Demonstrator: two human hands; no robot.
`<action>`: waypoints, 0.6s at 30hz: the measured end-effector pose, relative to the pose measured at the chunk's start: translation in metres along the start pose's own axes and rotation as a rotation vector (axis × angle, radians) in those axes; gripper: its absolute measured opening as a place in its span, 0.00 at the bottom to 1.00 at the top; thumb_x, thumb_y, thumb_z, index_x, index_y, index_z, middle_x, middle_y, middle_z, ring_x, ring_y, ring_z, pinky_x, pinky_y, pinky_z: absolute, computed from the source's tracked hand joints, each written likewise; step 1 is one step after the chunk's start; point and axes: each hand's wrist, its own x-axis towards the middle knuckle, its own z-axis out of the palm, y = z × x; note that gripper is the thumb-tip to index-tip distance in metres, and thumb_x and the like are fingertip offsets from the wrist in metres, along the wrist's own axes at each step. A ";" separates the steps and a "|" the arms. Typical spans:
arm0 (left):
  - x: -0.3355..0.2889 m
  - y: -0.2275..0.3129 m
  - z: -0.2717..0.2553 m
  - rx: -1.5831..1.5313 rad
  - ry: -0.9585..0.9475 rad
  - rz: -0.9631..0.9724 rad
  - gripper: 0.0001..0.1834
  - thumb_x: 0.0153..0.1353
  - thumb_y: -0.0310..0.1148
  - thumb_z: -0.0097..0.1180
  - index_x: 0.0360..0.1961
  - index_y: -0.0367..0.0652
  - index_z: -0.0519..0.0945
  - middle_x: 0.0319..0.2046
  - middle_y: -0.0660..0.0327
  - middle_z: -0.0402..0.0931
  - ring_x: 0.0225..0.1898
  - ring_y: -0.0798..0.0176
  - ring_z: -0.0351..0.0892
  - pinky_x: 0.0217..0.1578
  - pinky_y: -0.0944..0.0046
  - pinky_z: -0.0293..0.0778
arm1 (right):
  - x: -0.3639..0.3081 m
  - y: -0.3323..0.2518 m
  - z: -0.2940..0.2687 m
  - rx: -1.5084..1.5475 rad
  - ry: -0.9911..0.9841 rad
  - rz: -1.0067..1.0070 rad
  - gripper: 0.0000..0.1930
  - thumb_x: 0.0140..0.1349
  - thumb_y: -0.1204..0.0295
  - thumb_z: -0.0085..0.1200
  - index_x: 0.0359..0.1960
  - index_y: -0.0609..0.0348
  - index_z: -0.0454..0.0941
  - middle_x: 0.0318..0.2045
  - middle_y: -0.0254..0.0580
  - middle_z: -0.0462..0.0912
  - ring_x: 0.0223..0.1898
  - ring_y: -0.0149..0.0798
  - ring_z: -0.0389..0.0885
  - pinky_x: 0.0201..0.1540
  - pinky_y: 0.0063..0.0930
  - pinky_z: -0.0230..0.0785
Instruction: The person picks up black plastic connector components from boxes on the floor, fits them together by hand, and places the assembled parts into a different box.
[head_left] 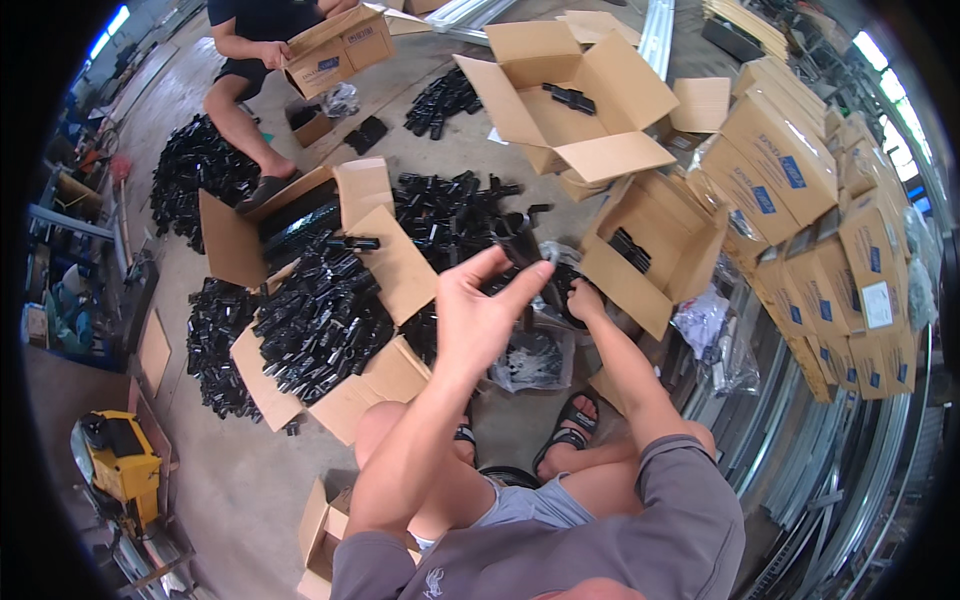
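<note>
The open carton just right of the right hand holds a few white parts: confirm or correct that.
The colour is wrong: the head view shows that the few parts in the open carton just right of the right hand are black.

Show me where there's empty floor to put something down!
A wide bare patch of floor lies between the yellow machine and the small open box; the pile of black parts borders its far side. It's crowded around the left hand and right hand: more black parts, an open carton and a plastic bag.
</note>
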 end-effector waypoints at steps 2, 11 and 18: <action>0.000 0.000 0.008 -0.053 -0.031 -0.018 0.09 0.56 0.27 0.68 0.38 0.37 0.86 0.30 0.68 0.83 0.30 0.78 0.75 0.32 0.76 0.71 | 0.025 0.025 0.032 0.198 0.241 0.153 0.18 0.61 0.71 0.51 0.53 0.59 0.77 0.53 0.56 0.79 0.56 0.56 0.75 0.58 0.44 0.67; 0.002 -0.007 0.002 0.143 -0.137 -0.019 0.09 0.56 0.28 0.68 0.37 0.36 0.85 0.29 0.69 0.83 0.31 0.81 0.73 0.32 0.74 0.71 | 0.060 0.031 0.076 0.202 0.340 0.468 0.19 0.57 0.69 0.60 0.51 0.59 0.80 0.50 0.49 0.82 0.51 0.49 0.81 0.55 0.40 0.70; -0.001 -0.009 0.004 0.110 -0.120 0.013 0.10 0.56 0.30 0.69 0.36 0.36 0.85 0.28 0.68 0.83 0.31 0.82 0.73 0.31 0.74 0.71 | 0.060 0.026 0.074 0.257 0.380 0.545 0.19 0.56 0.69 0.62 0.50 0.60 0.81 0.49 0.49 0.83 0.48 0.48 0.82 0.53 0.39 0.72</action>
